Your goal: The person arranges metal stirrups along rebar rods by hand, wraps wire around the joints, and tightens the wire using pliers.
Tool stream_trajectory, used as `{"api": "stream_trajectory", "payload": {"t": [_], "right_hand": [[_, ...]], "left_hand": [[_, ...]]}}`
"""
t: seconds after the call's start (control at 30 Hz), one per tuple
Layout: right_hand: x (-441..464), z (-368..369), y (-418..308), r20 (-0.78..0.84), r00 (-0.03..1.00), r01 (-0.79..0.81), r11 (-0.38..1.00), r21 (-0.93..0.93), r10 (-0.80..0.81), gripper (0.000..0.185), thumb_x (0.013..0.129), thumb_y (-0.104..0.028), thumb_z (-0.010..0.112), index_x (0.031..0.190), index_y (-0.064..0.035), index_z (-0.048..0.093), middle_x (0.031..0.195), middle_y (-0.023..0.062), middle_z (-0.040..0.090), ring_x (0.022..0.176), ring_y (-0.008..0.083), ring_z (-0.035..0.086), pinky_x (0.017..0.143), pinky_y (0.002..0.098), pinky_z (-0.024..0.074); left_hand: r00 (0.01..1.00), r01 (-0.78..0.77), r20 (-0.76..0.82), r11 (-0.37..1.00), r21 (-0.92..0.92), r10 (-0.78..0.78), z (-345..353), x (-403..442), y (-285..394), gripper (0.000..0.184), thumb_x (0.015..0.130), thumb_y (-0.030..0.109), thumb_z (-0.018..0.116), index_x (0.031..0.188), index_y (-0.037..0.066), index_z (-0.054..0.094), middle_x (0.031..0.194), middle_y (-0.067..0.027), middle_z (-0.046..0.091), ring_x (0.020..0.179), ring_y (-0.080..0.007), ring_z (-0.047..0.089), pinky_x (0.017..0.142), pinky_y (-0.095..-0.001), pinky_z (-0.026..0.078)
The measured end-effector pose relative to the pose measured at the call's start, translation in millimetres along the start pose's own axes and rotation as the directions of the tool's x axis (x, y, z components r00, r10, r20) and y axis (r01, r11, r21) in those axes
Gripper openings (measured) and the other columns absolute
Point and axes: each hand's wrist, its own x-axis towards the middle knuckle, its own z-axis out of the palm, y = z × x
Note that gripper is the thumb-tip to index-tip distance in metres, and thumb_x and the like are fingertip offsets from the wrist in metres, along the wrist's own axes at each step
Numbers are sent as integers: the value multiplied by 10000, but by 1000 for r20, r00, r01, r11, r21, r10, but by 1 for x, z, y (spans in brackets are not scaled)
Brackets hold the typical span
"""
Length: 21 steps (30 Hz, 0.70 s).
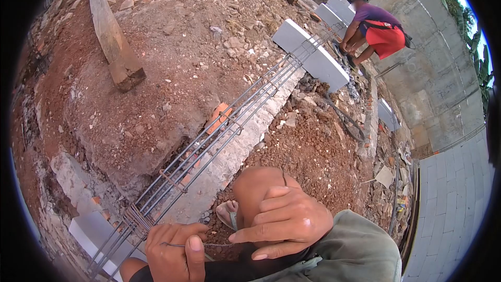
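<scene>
My left hand (176,252) is closed, its thumb pressing a thin dark binding wire (211,244) against the fingers. The wire runs across to my right hand (287,219), whose fingers are curled, with the index fingertip at the wire. A short dark wire end (285,178) sticks up beyond the right knuckles. Just past my left hand lies the long rebar cage (209,138), with a coil of wire (138,219) wrapped around its near end. My bent knee (255,188) is behind the right hand.
The cage rests over a concrete footing (250,136) and white blocks (313,55). A wooden plank (112,36) lies on the soil at left. Another person (378,26) crouches near the cage's far end. A block wall (454,193) stands at right; a broken brick (219,117) touches the cage.
</scene>
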Motion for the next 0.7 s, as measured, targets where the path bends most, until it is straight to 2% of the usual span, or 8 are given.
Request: {"api": "stream_trajectory", "payload": {"t": [0.03, 0.13, 0.33, 0.43, 0.7], "right_hand": [[0, 0, 0, 2, 1000, 1, 1000, -1, -1, 419, 870, -283, 828, 1161, 13, 773, 727, -3, 630, 598, 146, 526, 635, 315, 303], [-1, 0, -1, -4, 1000, 0, 1000, -13, 0, 419, 871, -283, 827, 1161, 14, 773, 725, -3, 628, 596, 145, 524, 634, 315, 301], [-1, 1, 0, -14, 1000, 10, 1000, 2, -10, 418, 872, -284, 826, 1161, 14, 774, 719, -5, 624, 590, 143, 518, 633, 315, 300], [-1, -2, -3, 21, 1000, -12, 999, -32, 12, 398, 925, -307, 770, 1199, -21, 735, 750, 9, 605, 685, 164, 596, 654, 324, 367], [-1, -3, -3, 24, 1000, -18, 999, -38, 19, 396, 923, -310, 770, 1198, -27, 736, 754, 6, 602, 686, 164, 597, 652, 325, 370]], "left_hand": [[999, 7, -35, 1000, -7, -7, 3, 0, 0, 461, 1071, 281, 414, 872, 9, 730, 727, -91, 701, 719, -308, 651, 781, -427, 457], [997, -14, 74, 1000, 16, 13, -9, 0, 1, 403, 1083, 248, 440, 1001, 9, 753, 854, -149, 737, 847, -369, 687, 819, -461, 499], [997, -12, 73, 1000, 10, 11, -9, 1, 2, 407, 1084, 249, 438, 999, 9, 754, 851, -147, 736, 843, -365, 686, 818, -459, 496], [997, -15, 77, 1000, 9, 14, -9, 1, 2, 409, 1084, 251, 436, 999, 10, 755, 850, -145, 734, 841, -363, 683, 816, -458, 493], [997, -19, 73, 1000, 6, 18, -9, 1, 2, 411, 1084, 249, 431, 999, 10, 754, 845, -146, 728, 832, -365, 676, 808, -458, 487]]}}
